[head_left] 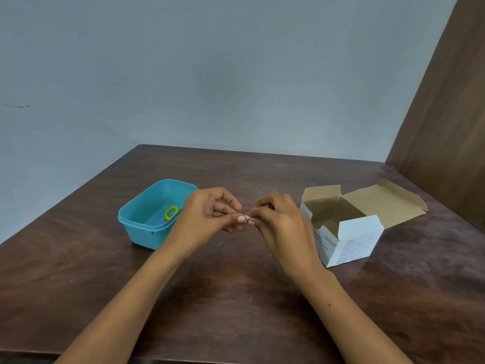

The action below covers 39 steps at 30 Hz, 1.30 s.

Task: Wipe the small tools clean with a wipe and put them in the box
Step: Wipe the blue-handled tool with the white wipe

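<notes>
Above the middle of the brown bench (236,298), the left hand (210,214) and right hand (278,222) meet fingertip to fingertip, both pinching a small white wipe (248,219) between them. The blue box (141,227) sits just left of the left hand, holding a yellow-ringed tool (171,213). An open white carton (349,232) stands right of the right hand.

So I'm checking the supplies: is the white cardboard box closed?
No, the white cardboard box stands on the table with its lid flap folded back and its brown inside showing.
</notes>
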### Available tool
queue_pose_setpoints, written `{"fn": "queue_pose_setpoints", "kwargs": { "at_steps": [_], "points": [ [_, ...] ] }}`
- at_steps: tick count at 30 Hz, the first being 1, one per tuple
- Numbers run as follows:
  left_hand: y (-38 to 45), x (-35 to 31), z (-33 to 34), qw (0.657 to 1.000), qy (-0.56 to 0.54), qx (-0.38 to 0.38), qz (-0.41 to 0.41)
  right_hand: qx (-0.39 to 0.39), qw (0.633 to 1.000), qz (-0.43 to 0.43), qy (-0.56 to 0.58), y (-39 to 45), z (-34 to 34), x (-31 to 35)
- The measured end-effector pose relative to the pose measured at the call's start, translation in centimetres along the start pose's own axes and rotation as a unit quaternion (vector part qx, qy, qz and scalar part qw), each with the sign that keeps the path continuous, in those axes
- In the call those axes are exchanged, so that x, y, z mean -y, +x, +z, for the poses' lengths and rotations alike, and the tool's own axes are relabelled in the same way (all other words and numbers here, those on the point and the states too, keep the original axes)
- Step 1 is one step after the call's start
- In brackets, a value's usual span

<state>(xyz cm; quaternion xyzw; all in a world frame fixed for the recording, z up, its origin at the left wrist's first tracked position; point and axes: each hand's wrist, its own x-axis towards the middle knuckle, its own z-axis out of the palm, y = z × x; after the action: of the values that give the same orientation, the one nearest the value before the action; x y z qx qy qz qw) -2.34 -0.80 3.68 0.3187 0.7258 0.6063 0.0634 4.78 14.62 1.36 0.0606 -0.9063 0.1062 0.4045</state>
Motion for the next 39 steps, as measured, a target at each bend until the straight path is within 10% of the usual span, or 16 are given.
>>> {"fn": "queue_pose_setpoints", "kwargs": {
  "at_steps": [16,27,39],
  "points": [
    [-0.1,-0.4,-0.2,0.998,-0.027,-0.05,0.024,0.079,0.992,0.049,0.087,0.1,0.2,0.1],
    [-0.6,0.5,1.6,0.994,0.005,0.088,-0.065,0.053,0.707,0.395,0.584,0.6,-1.2,0.6],
    [-0.4,0.0,0.6,0.992,-0.027,0.089,-0.08,0.048,0.683,0.431,0.588,0.4,-1.4,0.7]
  ]
}}
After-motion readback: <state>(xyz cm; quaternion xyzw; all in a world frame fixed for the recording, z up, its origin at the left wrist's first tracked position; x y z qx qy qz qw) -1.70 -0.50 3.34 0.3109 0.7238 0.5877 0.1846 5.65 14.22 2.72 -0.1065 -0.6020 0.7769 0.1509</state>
